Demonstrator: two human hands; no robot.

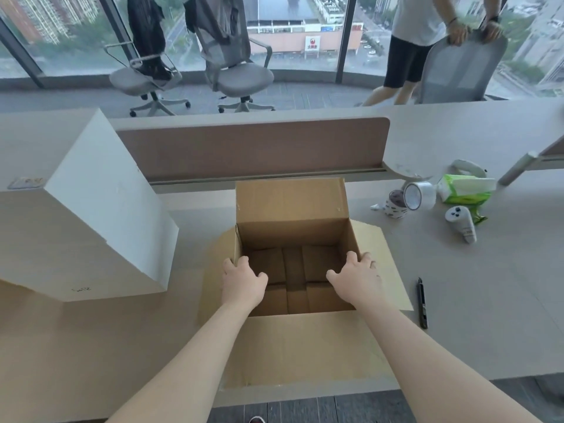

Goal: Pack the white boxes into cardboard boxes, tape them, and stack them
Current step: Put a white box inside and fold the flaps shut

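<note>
Cardboard box (290,203) rims partly under hands (244,279) (355,276)

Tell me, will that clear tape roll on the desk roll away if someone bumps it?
Probably a little. The clear tape roll is round and stands on its edge, so a nudge could start it rolling. The patterned roll beside it might block that side.

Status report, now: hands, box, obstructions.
Left hand, right hand at cardboard box side walls, grip unclear. Box open, empty, untaped. White box waits left on desk. Opening unobstructed.
</note>
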